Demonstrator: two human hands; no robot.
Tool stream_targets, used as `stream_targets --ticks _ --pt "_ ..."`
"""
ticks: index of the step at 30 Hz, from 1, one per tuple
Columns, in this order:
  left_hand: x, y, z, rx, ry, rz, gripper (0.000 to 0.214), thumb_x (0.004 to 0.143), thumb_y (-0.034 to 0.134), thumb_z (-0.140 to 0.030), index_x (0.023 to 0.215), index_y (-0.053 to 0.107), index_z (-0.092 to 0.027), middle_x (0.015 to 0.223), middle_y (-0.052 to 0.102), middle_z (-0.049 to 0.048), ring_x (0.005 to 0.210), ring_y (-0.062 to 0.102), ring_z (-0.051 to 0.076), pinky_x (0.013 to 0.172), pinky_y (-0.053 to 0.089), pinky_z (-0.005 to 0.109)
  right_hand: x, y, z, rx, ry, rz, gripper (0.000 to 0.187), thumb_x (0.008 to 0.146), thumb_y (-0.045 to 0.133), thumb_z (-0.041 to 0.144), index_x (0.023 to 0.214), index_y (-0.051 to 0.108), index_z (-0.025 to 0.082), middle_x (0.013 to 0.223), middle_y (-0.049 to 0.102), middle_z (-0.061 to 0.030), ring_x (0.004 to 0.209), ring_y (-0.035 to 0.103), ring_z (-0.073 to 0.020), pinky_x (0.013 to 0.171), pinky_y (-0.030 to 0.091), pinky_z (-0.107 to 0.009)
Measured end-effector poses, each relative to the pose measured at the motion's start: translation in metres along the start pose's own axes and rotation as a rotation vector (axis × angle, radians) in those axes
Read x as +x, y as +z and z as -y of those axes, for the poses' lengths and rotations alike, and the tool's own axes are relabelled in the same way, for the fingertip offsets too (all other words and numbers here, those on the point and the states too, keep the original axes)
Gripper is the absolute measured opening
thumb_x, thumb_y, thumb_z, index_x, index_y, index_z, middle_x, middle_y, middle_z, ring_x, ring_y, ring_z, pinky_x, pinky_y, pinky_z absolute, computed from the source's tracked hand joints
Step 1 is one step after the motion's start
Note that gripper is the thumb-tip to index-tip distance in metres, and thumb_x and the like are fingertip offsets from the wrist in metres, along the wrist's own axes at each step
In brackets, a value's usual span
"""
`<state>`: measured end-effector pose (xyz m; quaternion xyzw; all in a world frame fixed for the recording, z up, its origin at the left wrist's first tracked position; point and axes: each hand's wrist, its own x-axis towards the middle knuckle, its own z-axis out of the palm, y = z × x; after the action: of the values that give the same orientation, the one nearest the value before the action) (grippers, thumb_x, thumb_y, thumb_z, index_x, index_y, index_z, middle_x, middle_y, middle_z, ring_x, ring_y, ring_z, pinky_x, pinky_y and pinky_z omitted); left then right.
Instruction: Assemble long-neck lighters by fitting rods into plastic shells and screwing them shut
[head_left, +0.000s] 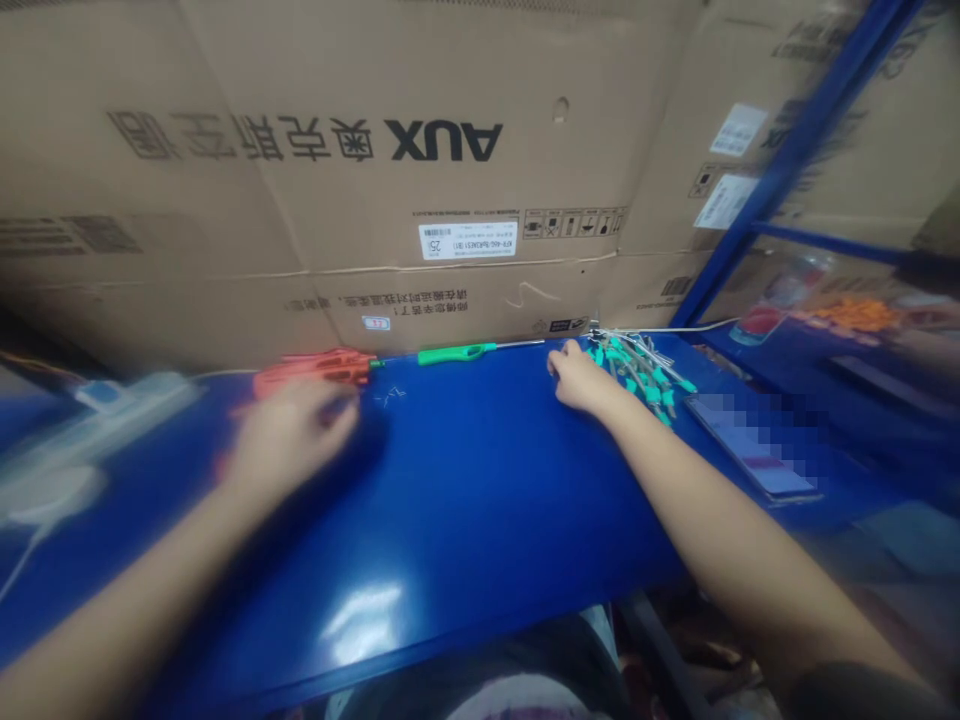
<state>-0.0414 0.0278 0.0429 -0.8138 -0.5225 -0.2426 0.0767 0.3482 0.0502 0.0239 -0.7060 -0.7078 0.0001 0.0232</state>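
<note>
My right hand (579, 378) rests on the blue table (465, 500), its fingers curled next to a bundle of grey wires with green connectors (637, 370) at the back right. Whether they grip a wire is not clear. My left hand (289, 435) is smeared by motion, hovering over the table just in front of a bunch of red-orange wires (315, 368). Between the two bunches, against the boxes, lies a green-handled tool (457, 352).
Large cardboard boxes (337, 160) printed AUX stand right behind the table. A blue shelf frame (795, 150) rises at the right, with orange parts (855, 315) on its shelf. A flat device (750, 445) lies at the table's right; a white object (82, 440) blurs at the left.
</note>
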Motion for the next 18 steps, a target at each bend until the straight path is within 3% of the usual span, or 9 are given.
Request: stream_targets --ticks 3,6,9,12,15,18 --pt "0.001 -0.01 0.025 0.038 -0.336 0.14 0.034 0.091 0.049 -0.041 0.102 0.071 -0.017 0.104 0.076 0.0052 0.089 0.069 0.022 0.075 0.049 0.027 0.005 0.003 -0.011 -0.013 0.041 -0.013 0.032 0.081 0.054 0.006 0.11 0.061 0.018 0.119 0.05 -0.0146 0.097 0.058 -0.0257 0.079 0.045 -0.033" --pt "0.006 -0.019 0.043 0.066 -0.427 0.147 0.036 0.089 0.049 -0.041 0.103 0.07 -0.015 0.098 0.075 0.0072 0.088 0.067 0.023 0.071 0.046 0.025 0.007 0.002 -0.017 -0.026 0.057 -0.021 0.029 0.082 0.054 0.009 0.108 0.062 0.019 0.116 0.052 -0.0144 0.102 0.057 -0.0273 0.083 0.044 -0.034" --pt "0.009 -0.027 0.053 0.076 -0.424 0.219 0.033 0.085 0.052 -0.042 0.096 0.071 -0.017 0.09 0.074 0.0063 0.082 0.066 0.023 0.066 0.042 0.025 0.005 -0.002 -0.016 -0.042 0.046 -0.032 0.024 0.085 0.053 0.013 0.105 0.065 0.019 0.113 0.054 -0.0151 0.108 0.054 -0.0314 0.089 0.043 -0.039" --pt "0.01 -0.036 0.054 0.087 -0.33 0.37 0.029 0.082 0.056 -0.042 0.092 0.072 -0.02 0.083 0.073 0.0025 0.076 0.064 0.022 0.064 0.04 0.025 0.002 -0.005 -0.009 -0.044 -0.009 -0.049 0.023 0.088 0.05 0.017 0.103 0.066 0.018 0.113 0.055 -0.0165 0.111 0.052 -0.0339 0.092 0.042 -0.042" --pt "0.01 -0.045 0.052 0.067 -0.224 0.54 0.031 0.085 0.056 -0.046 0.093 0.073 -0.021 0.076 0.073 -0.0013 0.069 0.064 0.019 0.063 0.04 0.025 -0.002 -0.005 0.003 -0.025 -0.133 -0.041 0.022 0.09 0.049 0.02 0.105 0.065 0.018 0.115 0.056 -0.0151 0.11 0.052 -0.0314 0.094 0.042 -0.04" --pt "0.009 -0.05 0.051 0.087 -0.208 0.582 0.039 0.085 0.058 -0.056 0.09 0.074 -0.021 0.071 0.072 -0.0006 0.063 0.062 0.019 0.061 0.039 0.026 -0.008 -0.004 0.016 0.005 -0.258 -0.003 0.017 0.092 0.051 0.023 0.103 0.063 0.018 0.109 0.057 -0.0117 0.1 0.056 -0.0245 0.089 0.043 -0.033"
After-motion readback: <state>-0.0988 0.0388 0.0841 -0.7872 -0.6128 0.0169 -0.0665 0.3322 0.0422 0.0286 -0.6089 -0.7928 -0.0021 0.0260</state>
